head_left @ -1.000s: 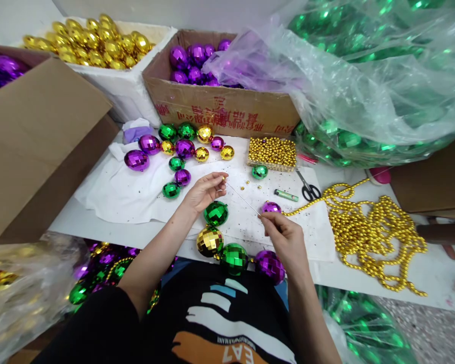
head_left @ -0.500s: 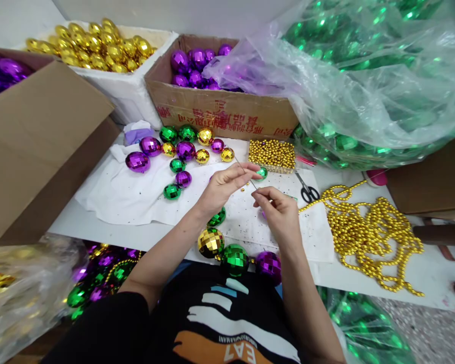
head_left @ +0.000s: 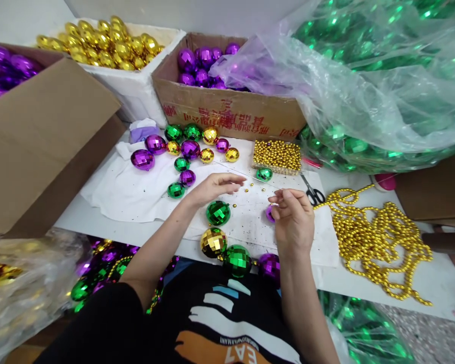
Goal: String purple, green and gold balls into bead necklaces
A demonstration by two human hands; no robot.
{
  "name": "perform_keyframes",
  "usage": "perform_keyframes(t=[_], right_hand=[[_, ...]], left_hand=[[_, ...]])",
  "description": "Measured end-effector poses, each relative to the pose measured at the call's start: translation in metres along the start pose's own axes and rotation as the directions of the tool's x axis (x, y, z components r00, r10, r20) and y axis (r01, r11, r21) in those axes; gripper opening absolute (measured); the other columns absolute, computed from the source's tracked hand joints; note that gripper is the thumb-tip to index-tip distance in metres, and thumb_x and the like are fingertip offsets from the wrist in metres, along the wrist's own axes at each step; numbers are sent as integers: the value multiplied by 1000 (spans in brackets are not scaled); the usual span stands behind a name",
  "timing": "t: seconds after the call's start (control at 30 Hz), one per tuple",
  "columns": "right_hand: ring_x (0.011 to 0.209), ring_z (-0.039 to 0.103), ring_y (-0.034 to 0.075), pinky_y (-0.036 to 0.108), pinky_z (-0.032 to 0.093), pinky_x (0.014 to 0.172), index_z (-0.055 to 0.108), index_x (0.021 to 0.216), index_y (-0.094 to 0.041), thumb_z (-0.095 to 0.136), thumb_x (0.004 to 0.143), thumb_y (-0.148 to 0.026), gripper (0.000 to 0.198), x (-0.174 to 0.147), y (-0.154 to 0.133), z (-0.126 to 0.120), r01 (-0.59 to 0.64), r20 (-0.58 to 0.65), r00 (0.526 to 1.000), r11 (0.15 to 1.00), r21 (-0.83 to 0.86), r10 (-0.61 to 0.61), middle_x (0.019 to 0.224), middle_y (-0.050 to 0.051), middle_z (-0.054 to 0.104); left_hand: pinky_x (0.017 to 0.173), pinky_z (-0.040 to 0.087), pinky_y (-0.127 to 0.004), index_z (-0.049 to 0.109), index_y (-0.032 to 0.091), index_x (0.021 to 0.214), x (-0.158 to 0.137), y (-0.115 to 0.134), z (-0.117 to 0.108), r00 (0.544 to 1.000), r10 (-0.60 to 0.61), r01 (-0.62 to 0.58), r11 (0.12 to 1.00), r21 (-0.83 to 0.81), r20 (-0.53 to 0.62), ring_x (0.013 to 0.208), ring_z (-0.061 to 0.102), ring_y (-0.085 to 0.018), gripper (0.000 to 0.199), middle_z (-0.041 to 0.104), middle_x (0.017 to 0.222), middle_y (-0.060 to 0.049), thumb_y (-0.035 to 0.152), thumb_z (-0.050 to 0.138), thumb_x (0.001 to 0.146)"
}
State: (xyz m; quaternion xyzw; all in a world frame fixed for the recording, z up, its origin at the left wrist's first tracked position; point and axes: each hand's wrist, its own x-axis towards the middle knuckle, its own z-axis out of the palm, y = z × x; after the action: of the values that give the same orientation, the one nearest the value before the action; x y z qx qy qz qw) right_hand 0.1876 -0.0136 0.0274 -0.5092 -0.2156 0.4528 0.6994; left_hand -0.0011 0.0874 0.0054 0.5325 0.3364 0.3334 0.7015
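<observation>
Over the white cloth [head_left: 159, 202], my left hand [head_left: 220, 187] has its fingers stretched out and seems to hold nothing. My right hand [head_left: 293, 215] pinches the near end of a thin, needle-like wire [head_left: 256, 178], which points away to the left past my left fingertips. Several tiny gold beads [head_left: 252, 185] lie between the hands. Just below my left hand is a green faceted ball [head_left: 218, 213], strung with a gold ball [head_left: 213, 242], a larger green ball [head_left: 237, 260] and a purple ball [head_left: 270, 268] along the table edge. Another purple ball [head_left: 270, 213] is partly hidden by my right hand.
Joined faceted balls [head_left: 190, 149] lie farther back. A clear box of gold beads [head_left: 276, 155], scissors [head_left: 314, 192] and gold bead strands [head_left: 379, 247] are on the right. Behind stand a carton [head_left: 227, 111], a white foam box [head_left: 136, 91] and a plastic bag [head_left: 364, 101] of green balls.
My hands have moved apart, the right one rightward. My left fingers have come off the wire, which now stays only in my right hand's pinch. The camera view has shifted slightly.
</observation>
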Motion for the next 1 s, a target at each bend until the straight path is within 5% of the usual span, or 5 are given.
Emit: perform_keyframes(t=[0.27,0.47,0.6,0.8,1.0], right_hand=[[42,40,2,19,26,39,50,74,-18,69,80,-29,23,-15,-1,3,139,-2,990,988,-61,-139,89,1,72],[40,37,2,21,26,39,54,76,-17,68,84,-28,20,-28,-3,9,226,51,974,965,-132,-222,89,2,73],[42,38,2,21,27,41,54,77,-17,66,86,-27,18,-29,-7,6,247,66,969,955,-163,-239,92,4,74],[40,38,2,21,29,41,50,75,-18,65,87,-24,20,-33,-16,13,397,-7,913,895,-205,-407,92,4,75],[48,55,9,24,37,43,56,80,-20,64,91,-23,14,-57,-23,13,606,19,767,714,-352,-642,77,2,71]], left_hand=[[112,33,-29,64,19,78,46,19,-111,664,266,40,921,388,-699,151,18,-26,14,66,111,-6,11,75,75],[107,41,-37,49,21,69,63,27,-122,709,195,229,845,483,-678,146,25,-41,54,63,104,-14,-3,87,40],[102,44,-36,54,19,90,35,44,-106,696,278,97,877,471,-662,131,45,-32,50,64,107,-8,5,88,55],[81,58,-37,61,19,114,-25,31,-39,940,-148,3,905,-426,-308,100,68,-26,32,71,106,-11,38,66,88],[87,62,-32,59,17,119,-41,-6,5,925,-313,48,660,-749,-217,108,70,-24,37,70,119,-13,42,61,92]])
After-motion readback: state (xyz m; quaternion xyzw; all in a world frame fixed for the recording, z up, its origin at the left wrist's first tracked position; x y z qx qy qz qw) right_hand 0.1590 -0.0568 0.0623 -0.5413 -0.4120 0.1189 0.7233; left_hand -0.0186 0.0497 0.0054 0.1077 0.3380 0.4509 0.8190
